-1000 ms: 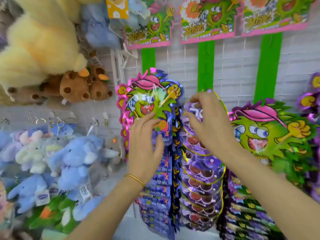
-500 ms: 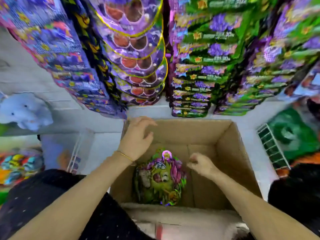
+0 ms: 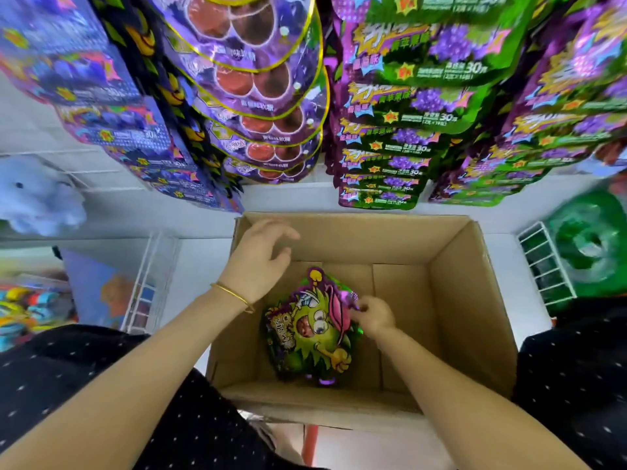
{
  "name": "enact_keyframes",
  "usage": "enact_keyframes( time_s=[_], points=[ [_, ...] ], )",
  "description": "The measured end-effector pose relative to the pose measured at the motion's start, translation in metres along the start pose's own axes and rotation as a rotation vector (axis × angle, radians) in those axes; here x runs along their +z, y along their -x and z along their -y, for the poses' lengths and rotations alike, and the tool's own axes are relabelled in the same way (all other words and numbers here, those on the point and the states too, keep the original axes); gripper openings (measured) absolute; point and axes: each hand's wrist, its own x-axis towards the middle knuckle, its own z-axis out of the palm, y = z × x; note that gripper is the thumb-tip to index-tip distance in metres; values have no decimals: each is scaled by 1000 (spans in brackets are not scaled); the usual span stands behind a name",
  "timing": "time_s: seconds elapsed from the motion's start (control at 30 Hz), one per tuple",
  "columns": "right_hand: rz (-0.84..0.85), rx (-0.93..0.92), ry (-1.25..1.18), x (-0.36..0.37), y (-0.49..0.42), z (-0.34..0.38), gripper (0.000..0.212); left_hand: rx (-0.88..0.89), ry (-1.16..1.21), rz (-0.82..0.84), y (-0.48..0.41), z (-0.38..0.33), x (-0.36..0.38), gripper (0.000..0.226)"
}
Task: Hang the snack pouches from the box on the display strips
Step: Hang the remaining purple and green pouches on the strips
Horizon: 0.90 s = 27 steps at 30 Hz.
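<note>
Reaching into the cardboard box (image 3: 468,300)
Right hand (image 3: 373,315) pinches the green snack pouch (image 3: 310,337) lying inside; left hand (image 3: 259,262) hovers released, fingers relaxed, holding nothing.

You've got one box (image 3: 468,300), one pouch (image 3: 305,340) showing inside it, two hands, your left hand (image 3: 258,262) and right hand (image 3: 373,315), one bracelet (image 3: 234,295) and one plush toy (image 3: 37,198).

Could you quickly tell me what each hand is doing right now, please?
Left hand: open, holding nothing.
Right hand: pinching the green pouch in the box.
</note>
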Motion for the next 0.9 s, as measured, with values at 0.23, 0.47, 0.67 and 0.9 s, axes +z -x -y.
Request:
enact_keyframes(
  time_s=[0.23,0.47,0.67,0.9],
  points=[
    [177,-527,109,-108,46,84,10,143,-141,198,0,-15,9,46],
    [-46,-709,74,-183,107,123,7,120,69,165,-14,-103,10,9],
    [-186,-804,72,-248,162,153,22,245,260,45,-22,-163,-46,28],
    [-386,-979,10,-276,202,192,25,332,372,53,-19,-213,-112,27]
  ],
)
